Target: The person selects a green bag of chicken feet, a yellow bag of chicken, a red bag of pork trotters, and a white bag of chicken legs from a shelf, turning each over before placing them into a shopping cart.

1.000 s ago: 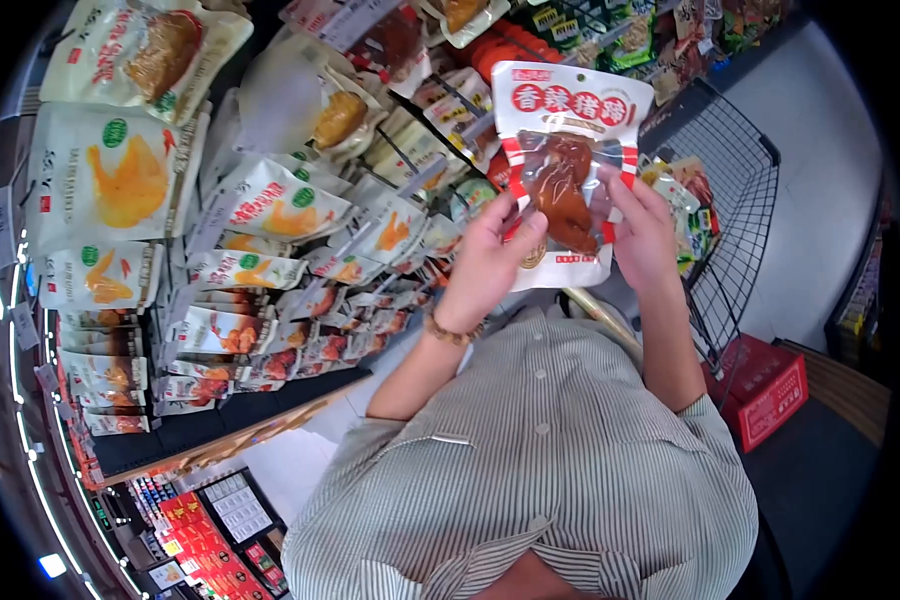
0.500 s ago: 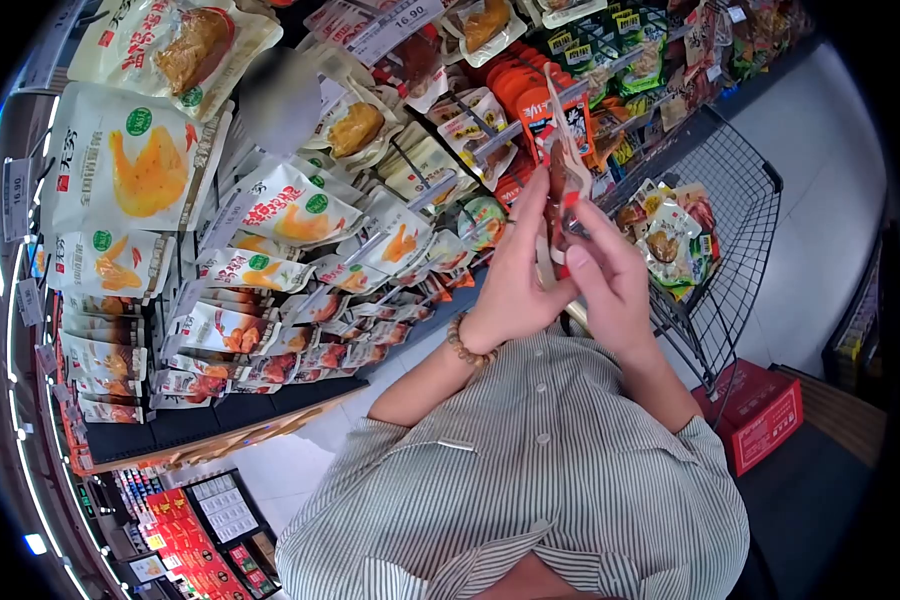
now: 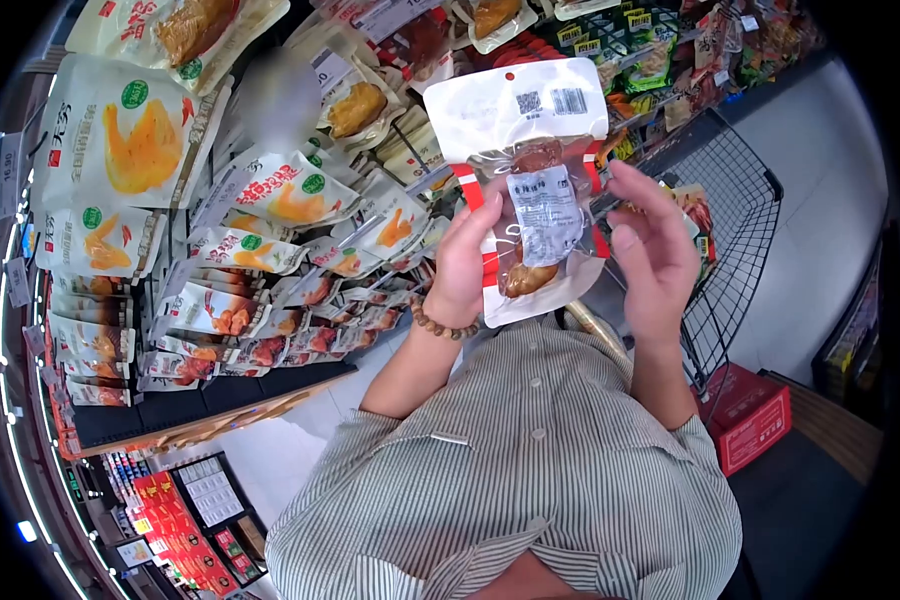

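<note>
A white and red vacuum-sealed snack pack (image 3: pixel 548 215) faces me, its printed label, barcode and brown meat visible through a clear window. My left hand (image 3: pixel 462 262), with a beaded bracelet at the wrist, grips the pack's left edge; its thumb lies on the front and the other fingers are hidden behind. On the other side, my right hand (image 3: pixel 652 245) is held just off the pack's right edge, its fingers apart and curved. Whether any right fingertip touches the pack's edge is hard to make out.
Shelves of hanging pouches (image 3: pixel 142 145) fill the left and far side. A black wire cart (image 3: pixel 740 270) with several packs (image 3: pixel 698 215) stands at the right, near a red box (image 3: pixel 748 420). A display stand with red boxes (image 3: pixel 180 530) is at the lower left.
The pack was edge-on between both hands, and now its labelled face is turned toward me. My right hand has moved off to the right, its fingers spreading, while the left keeps its grip.
</note>
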Motion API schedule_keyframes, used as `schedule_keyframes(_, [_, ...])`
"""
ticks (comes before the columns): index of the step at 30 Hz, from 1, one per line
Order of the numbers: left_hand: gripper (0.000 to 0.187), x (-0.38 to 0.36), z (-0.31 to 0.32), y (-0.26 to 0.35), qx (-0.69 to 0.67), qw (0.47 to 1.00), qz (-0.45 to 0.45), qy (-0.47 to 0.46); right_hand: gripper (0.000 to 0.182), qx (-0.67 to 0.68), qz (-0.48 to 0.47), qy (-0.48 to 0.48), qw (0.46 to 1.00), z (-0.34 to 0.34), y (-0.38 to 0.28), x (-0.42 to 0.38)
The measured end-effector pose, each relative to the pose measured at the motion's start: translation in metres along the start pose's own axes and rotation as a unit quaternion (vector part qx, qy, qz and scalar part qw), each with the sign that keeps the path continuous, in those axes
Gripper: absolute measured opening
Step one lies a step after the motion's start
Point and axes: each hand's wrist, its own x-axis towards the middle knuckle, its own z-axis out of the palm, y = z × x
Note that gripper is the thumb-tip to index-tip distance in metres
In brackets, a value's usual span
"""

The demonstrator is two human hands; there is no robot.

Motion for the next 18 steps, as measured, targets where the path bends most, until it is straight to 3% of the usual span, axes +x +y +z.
schedule_keyframes(2, [0.045, 0.000, -0.002, -0.001, -0.022, 1.000, -0.017, -0.005, 0.050, -0.013, 0.006, 0.041, 0.999, 0.000, 0.005, 0.002])
schedule_keyframes(6, [0.043, -0.001, 0.004, -0.001, -0.029, 1.000, -0.008, 0.009, 0.054, 0.072, 0.100, -0.025, 0.992, 0.002, 0.015, -0.001])
schedule_keyframes(8, [0.043, -0.002, 0.007, 0.000, -0.009, 1.000, -0.007, 0.022, 0.048, 0.165, 0.159, -0.054, 0.972, 0.004, 0.019, -0.005])
schedule_keyframes(9, [0.042, -0.002, 0.009, 0.001, 0.013, 0.999, -0.006, 0.033, 0.043, 0.148, 0.179, -0.057, 0.971, 0.003, 0.017, -0.005])
schedule_keyframes(18, [0.043, -0.003, 0.018, 0.008, 0.080, 0.996, -0.003, 0.030, 0.037, 0.171, 0.197, -0.041, 0.964, 0.001, 0.028, -0.008])
